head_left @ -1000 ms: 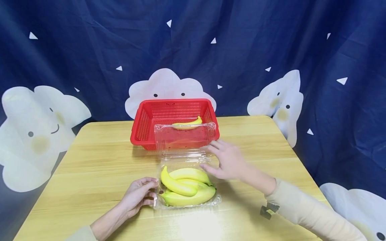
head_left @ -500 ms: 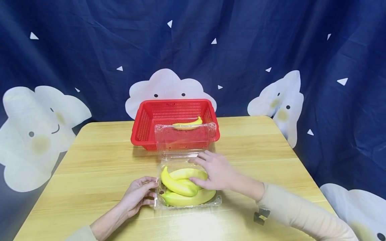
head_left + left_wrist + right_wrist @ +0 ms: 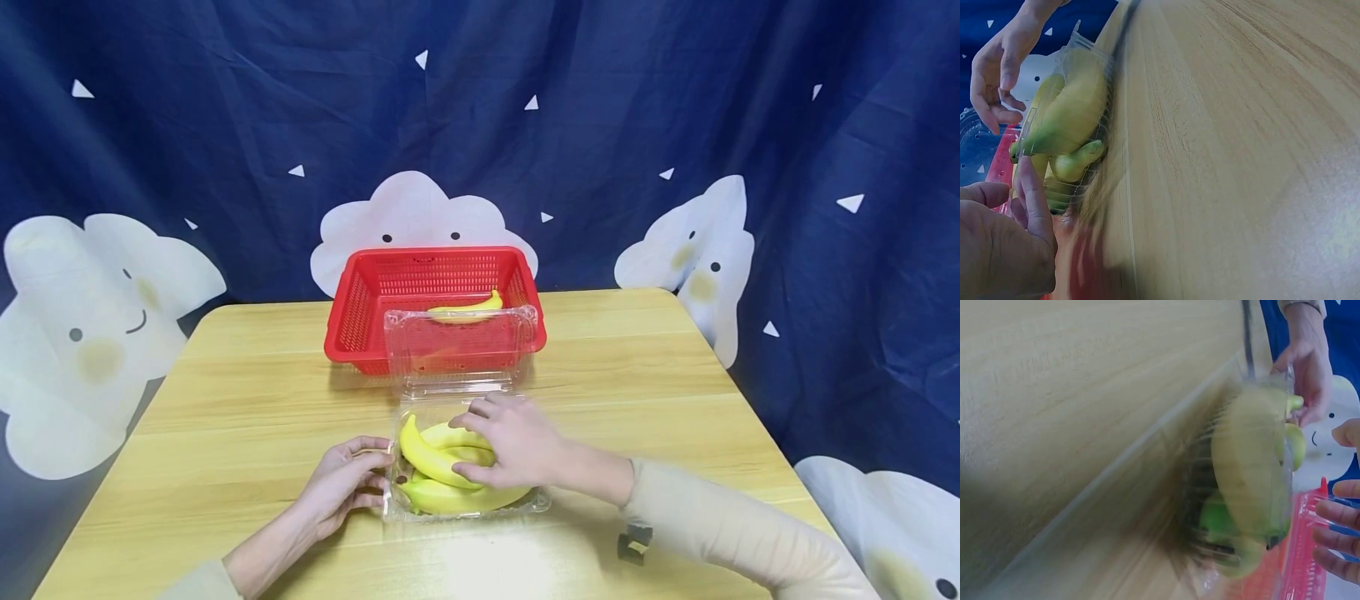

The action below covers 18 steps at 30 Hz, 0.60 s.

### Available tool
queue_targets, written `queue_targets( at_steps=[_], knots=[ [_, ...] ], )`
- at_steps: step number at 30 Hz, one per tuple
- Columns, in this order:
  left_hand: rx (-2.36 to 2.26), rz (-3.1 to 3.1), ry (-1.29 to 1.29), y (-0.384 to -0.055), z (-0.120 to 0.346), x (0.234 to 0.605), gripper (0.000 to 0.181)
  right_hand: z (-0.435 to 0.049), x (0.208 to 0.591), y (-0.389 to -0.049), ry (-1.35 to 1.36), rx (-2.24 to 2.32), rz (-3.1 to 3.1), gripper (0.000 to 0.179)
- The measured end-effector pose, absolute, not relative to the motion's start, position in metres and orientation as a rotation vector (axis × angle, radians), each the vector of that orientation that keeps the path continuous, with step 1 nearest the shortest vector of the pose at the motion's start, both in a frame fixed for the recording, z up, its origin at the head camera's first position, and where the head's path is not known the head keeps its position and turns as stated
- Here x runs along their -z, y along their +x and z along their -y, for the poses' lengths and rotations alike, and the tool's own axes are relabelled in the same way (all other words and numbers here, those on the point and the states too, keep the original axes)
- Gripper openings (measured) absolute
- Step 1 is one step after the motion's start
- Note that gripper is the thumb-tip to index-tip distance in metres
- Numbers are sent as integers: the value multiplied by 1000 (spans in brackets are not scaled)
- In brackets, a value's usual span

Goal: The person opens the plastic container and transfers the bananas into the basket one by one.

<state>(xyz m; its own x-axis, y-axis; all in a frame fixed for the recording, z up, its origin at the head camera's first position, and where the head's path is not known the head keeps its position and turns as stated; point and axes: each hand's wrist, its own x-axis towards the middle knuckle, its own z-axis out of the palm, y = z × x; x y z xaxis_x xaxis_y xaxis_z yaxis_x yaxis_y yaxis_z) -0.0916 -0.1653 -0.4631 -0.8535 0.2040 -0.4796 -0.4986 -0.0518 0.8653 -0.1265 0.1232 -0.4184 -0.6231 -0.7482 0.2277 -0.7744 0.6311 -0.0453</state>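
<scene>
A clear plastic clamshell container [image 3: 468, 515] lies on the table with its lid [image 3: 459, 385] raised at the back. Several yellow bananas fill it, one banana [image 3: 435, 458] lying slantwise over the others, another banana [image 3: 457, 498] along the front. My left hand [image 3: 337, 487] touches the container's left side with fairly straight fingertips, right at the rim in the left wrist view. Over the right half of the bananas hovers my right hand [image 3: 517, 446], fingers spread and slightly bent. It hides their right ends in the head view; the right wrist view shows a gap between its fingers [image 3: 1338, 512] and the container.
Behind the container stands a red perforated basket [image 3: 341, 350], its front partly seen through the lid. One banana [image 3: 471, 309] lies in it. The wooden table [image 3: 255, 392] ends at a dark blue curtain [image 3: 247, 108] with cloud prints.
My right hand has moved left and toward me, from beside the lid's right edge to over the bananas. My left hand stays at the container's left side.
</scene>
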Motion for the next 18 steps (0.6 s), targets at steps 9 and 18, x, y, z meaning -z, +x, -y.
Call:
queue_targets(
  at_steps=[9,18],
  knots=[
    [-1944,-1773,-308,-92,166,463,49,-114,425,-121,1291,-106,2731,56],
    [-1951,-1761,-320,-92,166,465,42,-108,437,-118,1349,-107,2687,54]
  ],
)
